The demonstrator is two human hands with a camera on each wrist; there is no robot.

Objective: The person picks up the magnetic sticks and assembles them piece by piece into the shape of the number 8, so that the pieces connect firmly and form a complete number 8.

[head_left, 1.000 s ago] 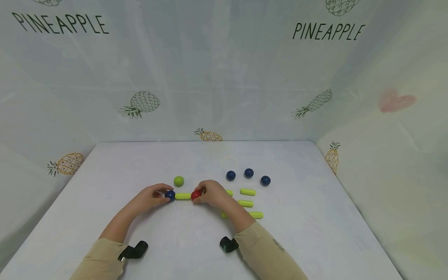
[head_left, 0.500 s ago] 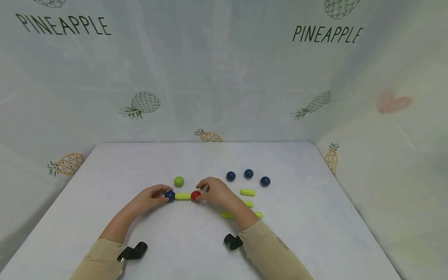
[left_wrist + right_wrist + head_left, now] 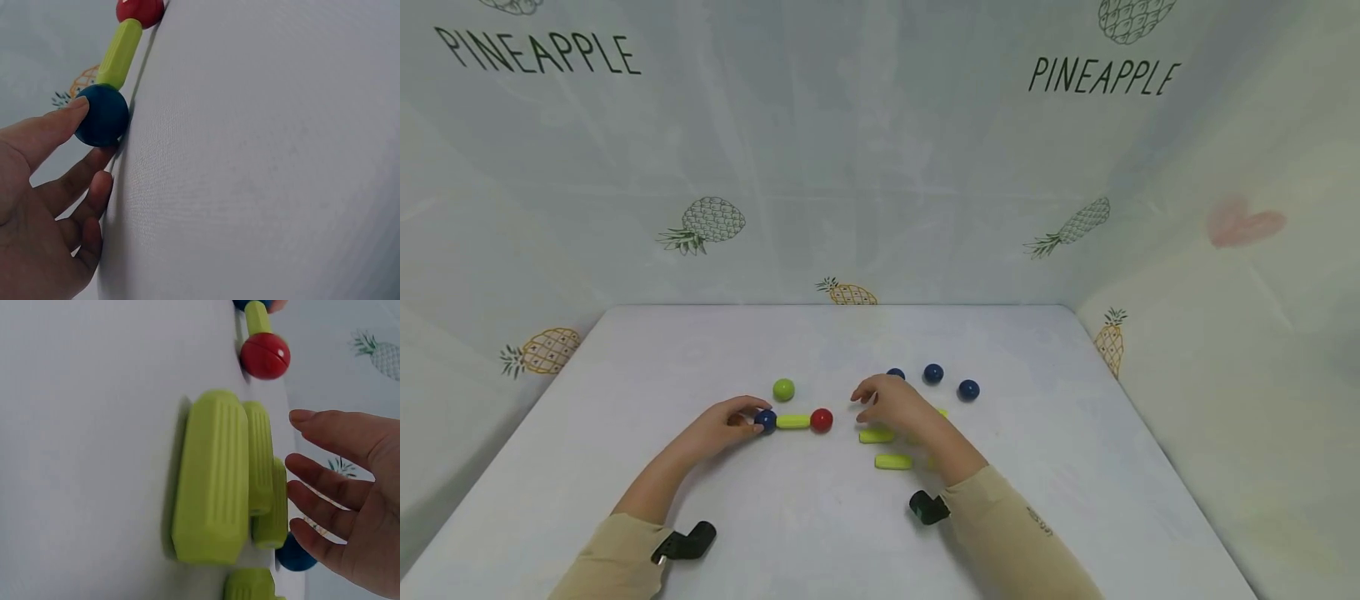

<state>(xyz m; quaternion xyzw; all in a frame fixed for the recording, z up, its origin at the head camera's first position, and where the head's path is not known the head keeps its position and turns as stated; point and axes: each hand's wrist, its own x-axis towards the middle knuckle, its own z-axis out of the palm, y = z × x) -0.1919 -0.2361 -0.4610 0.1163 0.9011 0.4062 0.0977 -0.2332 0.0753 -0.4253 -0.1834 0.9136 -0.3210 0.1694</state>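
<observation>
My left hand pinches a blue ball between thumb and fingers on the white table. From that ball a yellow-green ribbed rod runs to a red ball, the three lined up end to end. Off to the right of the red ball, my right hand holds nothing, its fingers apart and slightly bent. It hovers over loose yellow-green rods, which its forearm partly hides in the head view. The right wrist view shows the red ball just beyond the fingertips.
A green ball lies behind the joined pieces. Toward the back right are blue balls, one partly covered by the right hand. Another loose rod lies nearer the front. A pineapple-print cloth hangs behind the table.
My right hand has let go of the red ball and moved right, over the loose rods. The left hand keeps its grip on the blue ball.
</observation>
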